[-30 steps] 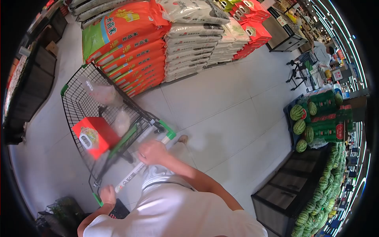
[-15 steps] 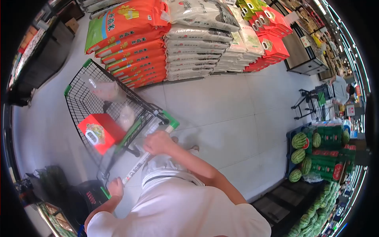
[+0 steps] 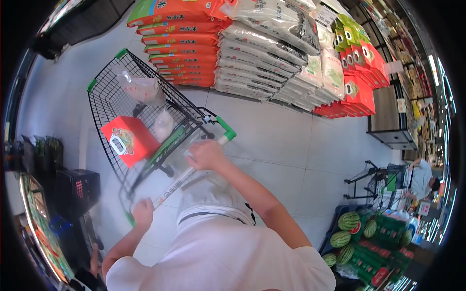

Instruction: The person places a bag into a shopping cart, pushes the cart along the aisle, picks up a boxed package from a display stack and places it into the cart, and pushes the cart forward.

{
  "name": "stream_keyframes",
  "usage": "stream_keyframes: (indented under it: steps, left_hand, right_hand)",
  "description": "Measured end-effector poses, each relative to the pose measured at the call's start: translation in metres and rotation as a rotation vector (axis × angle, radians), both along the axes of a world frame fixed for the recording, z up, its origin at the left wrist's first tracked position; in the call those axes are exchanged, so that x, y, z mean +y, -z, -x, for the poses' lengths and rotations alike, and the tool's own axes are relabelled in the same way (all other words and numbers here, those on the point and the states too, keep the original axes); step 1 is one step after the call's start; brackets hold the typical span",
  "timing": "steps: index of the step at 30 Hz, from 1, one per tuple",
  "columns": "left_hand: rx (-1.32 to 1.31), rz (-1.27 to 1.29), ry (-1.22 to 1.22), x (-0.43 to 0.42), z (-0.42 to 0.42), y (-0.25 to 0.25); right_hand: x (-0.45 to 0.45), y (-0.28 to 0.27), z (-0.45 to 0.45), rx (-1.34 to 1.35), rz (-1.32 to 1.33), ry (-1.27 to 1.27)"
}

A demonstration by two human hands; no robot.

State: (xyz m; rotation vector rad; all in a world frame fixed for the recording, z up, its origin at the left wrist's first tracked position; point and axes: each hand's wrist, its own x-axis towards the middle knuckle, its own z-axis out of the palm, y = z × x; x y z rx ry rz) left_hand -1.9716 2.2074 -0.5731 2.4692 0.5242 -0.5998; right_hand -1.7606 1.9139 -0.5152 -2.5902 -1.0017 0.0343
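Both my hands are on the handle bar [image 3: 175, 186] of a black wire shopping cart [image 3: 104, 104] with green corners. My left hand [image 3: 143, 212] is wrapped round the bar near its lower left end. Further along the bar, near the green right end, my right hand [image 3: 206, 155] has its fingers closed round it. Inside the basket stand a red box [image 3: 135, 140] with a white handle and a small clear bag [image 3: 164, 123] of pale contents. A larger clear plastic bag [image 3: 143, 90] lies further forward in the cart.
Stacked orange rice sacks [image 3: 187, 51] and white sacks [image 3: 259, 63] stand ahead, with red boxes [image 3: 358, 94] beside them. Watermelons [image 3: 348, 221] are at the lower right. Another person [image 3: 421, 179] stands by a second cart [image 3: 366, 179]. Black crates [image 3: 77, 186] and another person's hand [image 3: 94, 257] are at the left.
The view has turned and moved forward. The sacks and red boxes now appear further right, and the watermelons lower. More black crates and another person's hand have appeared at the left. Both my hands still grip the bar.
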Motion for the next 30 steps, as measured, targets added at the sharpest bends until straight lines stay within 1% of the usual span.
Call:
stream_keyframes:
  steps: [1,2,5,8,9,11,13,15,16,17,21,22,23,24,25,27,30]
  left_hand:
    - [-0.013,-0.022,-0.017,-0.013,0.002,-0.005]
    - [0.028,-0.016,-0.03,-0.024,-0.008,-0.003]
    - [0.037,0.002,-0.075,-0.057,0.004,-0.02]
    - [0.028,-0.002,-0.099,-0.085,0.012,-0.03]
    - [0.015,-0.003,-0.086,-0.091,-0.006,-0.028]
    - [0.038,-0.023,-0.135,-0.115,-0.004,-0.042]
    - [0.055,-0.017,-0.136,-0.135,-0.006,-0.052]
    - [0.07,-0.027,-0.186,-0.154,-0.008,-0.063]
    - [0.063,-0.035,-0.202,-0.162,-0.022,-0.057]
    - [0.057,-0.036,-0.231,-0.175,-0.019,-0.055]
    - [0.009,-0.014,-0.293,-0.221,-0.022,-0.069]
    - [0.039,-0.019,-0.306,-0.232,-0.024,-0.073]
    - [0.033,-0.059,-0.287,-0.235,-0.032,-0.061]
    - [-0.012,-0.1,-0.303,-0.248,-0.03,-0.059]
    - [-0.052,-0.14,-0.318,-0.263,-0.031,-0.061]
    - [-0.041,-0.108,-0.343,-0.285,-0.037,-0.072]
    - [-0.039,-0.107,-0.405,-0.319,-0.051,-0.083]
  right_hand:
    - [-0.009,-0.003,-0.002,0.003,0.005,-0.014]
    - [-0.018,0.003,-0.013,-0.002,0.011,-0.017]
    - [-0.042,-0.007,-0.014,0.011,-0.013,-0.076]
    - [-0.065,-0.027,-0.021,0.022,-0.033,-0.118]
    - [-0.072,-0.027,-0.04,0.019,-0.037,-0.112]
    - [-0.086,-0.037,-0.044,0.028,-0.04,-0.144]
    - [-0.104,-0.046,-0.051,0.07,-0.025,-0.178]
    - [-0.119,-0.055,-0.062,0.114,0.002,-0.219]
    - [-0.125,-0.05,-0.082,0.108,-0.017,-0.228]
    - [-0.133,-0.048,-0.083,0.103,-0.03,-0.25]
    - [-0.165,-0.059,-0.099,0.116,-0.013,-0.281]
    - [-0.171,-0.06,-0.104,0.121,0.001,-0.292]
    - [-0.178,-0.056,-0.12,0.126,0.01,-0.291]
    - [-0.186,-0.055,-0.122,0.129,0.03,-0.302]
    - [-0.194,-0.057,-0.126,0.125,0.006,-0.309]
    - [-0.212,-0.063,-0.135,0.125,-0.035,-0.33]
    - [-0.235,-0.078,-0.158,0.156,0.038,-0.39]
